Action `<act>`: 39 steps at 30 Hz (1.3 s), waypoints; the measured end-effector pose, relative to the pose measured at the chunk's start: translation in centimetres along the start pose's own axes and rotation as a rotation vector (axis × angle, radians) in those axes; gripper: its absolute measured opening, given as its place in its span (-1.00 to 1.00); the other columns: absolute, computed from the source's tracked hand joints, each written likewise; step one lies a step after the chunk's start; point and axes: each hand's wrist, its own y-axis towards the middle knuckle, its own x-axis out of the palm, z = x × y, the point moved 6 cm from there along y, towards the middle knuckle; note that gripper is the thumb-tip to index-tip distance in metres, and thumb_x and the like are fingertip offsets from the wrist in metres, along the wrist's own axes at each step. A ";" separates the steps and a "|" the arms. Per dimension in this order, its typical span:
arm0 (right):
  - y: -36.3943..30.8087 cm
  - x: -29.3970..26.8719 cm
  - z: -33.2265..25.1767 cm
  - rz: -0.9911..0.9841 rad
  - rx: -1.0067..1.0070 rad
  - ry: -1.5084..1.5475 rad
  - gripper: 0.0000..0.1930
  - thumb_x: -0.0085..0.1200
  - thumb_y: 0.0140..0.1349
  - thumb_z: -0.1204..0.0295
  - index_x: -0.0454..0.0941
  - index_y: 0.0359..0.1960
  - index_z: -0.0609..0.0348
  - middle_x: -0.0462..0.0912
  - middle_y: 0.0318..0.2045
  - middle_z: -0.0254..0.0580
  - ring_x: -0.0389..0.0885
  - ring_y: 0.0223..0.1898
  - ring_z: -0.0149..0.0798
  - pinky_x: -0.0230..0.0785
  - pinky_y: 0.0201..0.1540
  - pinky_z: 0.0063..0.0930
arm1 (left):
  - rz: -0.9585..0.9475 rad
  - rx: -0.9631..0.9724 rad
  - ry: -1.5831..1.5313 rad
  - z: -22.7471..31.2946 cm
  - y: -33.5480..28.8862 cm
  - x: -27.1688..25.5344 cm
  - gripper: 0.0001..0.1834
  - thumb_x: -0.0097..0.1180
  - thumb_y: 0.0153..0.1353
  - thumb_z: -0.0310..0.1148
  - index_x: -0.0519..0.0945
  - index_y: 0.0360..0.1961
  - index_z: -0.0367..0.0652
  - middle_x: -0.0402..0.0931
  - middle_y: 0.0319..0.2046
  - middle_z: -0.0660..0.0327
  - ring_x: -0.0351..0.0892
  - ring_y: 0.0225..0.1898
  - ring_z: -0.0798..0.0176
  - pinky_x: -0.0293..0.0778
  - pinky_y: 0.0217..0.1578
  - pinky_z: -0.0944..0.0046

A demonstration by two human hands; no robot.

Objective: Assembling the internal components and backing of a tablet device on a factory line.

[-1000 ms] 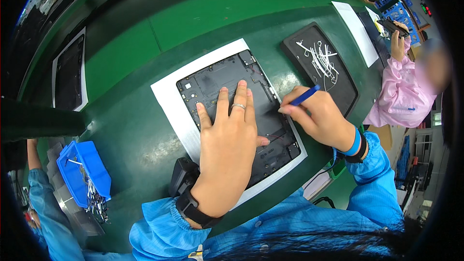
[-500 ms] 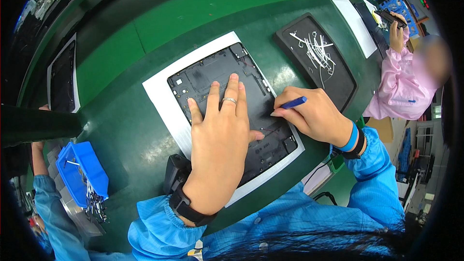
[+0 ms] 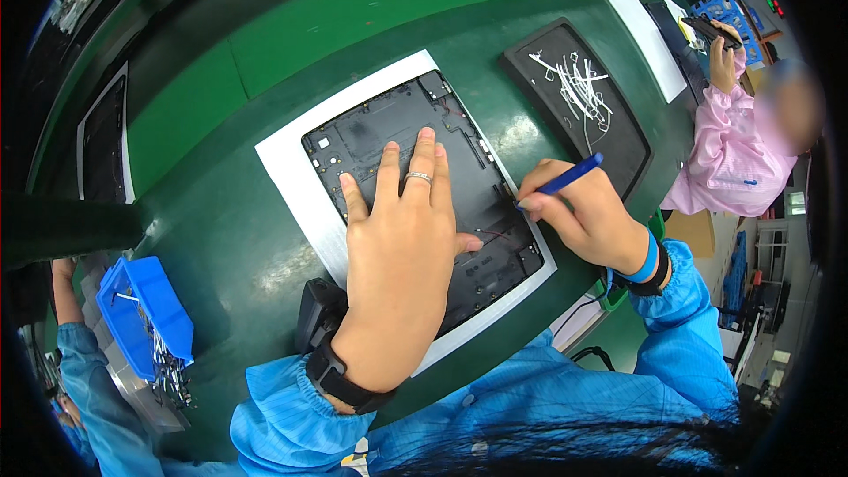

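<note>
A black device casing (image 3: 358, 128) with small fittings and thin wires lies at a slant on a white sheet (image 3: 300, 203) on the green table. My left hand (image 3: 402, 238) rests across the casing, its fingers spread and holding nothing. In my right hand (image 3: 579, 216) is a blue pen-shaped tool (image 3: 570, 175), pinched between thumb and fingers. That tool's lower end is at the casing's right edge; its tip is mostly hidden by my fingers. A band is on each wrist, with a blue one also on the right.
A black tray (image 3: 609, 137) of white cable pieces (image 3: 579, 93) sits to the right. At the left are a blue bin (image 3: 146, 309) with cables and another black casing (image 3: 104, 141). A co-worker in pink (image 3: 738, 155) handles a dark object at far right; another person's arm (image 3: 66, 296) shows at left.
My right hand has shifted slightly right, and the blue pen-shaped tool now stands higher and more slanted in its grip. My left hand stays spread on the casing.
</note>
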 end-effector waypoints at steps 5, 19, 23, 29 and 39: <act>0.0 0.1 0.8 -0.005 0.202 0.193 -0.80 0.16 0.47 0.36 0.63 -0.09 0.28 0.66 -0.39 -0.07 0.68 -0.42 -0.10 0.51 -0.31 -0.32 | -0.009 0.005 0.011 0.0 0.0 0.0 -0.01 0.47 -0.08 0.07 0.49 0.35 -0.26 0.35 0.46 0.19 0.38 0.41 -0.04 0.39 0.34 -0.22; -3.0 0.3 -1.5 -0.141 -0.049 -0.051 -0.88 0.25 0.36 0.40 0.59 -0.19 0.13 0.61 -0.37 -0.16 0.65 -0.41 -0.01 0.45 -0.39 -0.21 | 0.006 0.023 0.004 0.2 0.0 0.1 -0.02 0.45 -0.06 0.06 0.48 0.35 -0.28 0.36 0.45 0.17 0.39 0.41 -0.07 0.40 0.32 -0.25; -3.4 0.2 -1.1 -0.145 -0.123 -0.038 -0.88 0.27 0.31 0.45 0.58 -0.20 0.11 0.60 -0.37 -0.18 0.64 -0.43 -0.05 0.45 -0.42 -0.22 | 0.015 0.014 0.002 0.1 0.3 0.4 -0.03 0.45 -0.05 0.07 0.49 0.35 -0.27 0.35 0.46 0.18 0.38 0.41 -0.05 0.40 0.33 -0.24; -4.1 -0.7 -1.6 -0.154 -0.290 -0.052 -0.88 0.27 0.28 0.49 0.58 -0.22 0.10 0.59 -0.37 -0.20 0.63 -0.43 -0.09 0.46 -0.43 -0.23 | 0.004 0.004 -0.004 0.1 0.3 0.1 0.00 0.44 -0.02 0.10 0.45 0.39 -0.25 0.32 0.48 0.20 0.35 0.43 -0.02 0.36 0.36 -0.26; 2.6 -4.5 -1.2 0.130 -0.093 0.014 -0.85 0.16 0.42 0.42 0.65 -0.20 0.28 0.66 -0.43 -0.13 0.67 -0.47 -0.23 0.47 -0.38 -0.36 | 0.036 0.027 0.001 0.1 -0.3 0.8 0.02 0.44 0.00 0.12 0.43 0.41 -0.27 0.29 0.50 0.13 0.34 0.45 -0.04 0.36 0.33 -0.35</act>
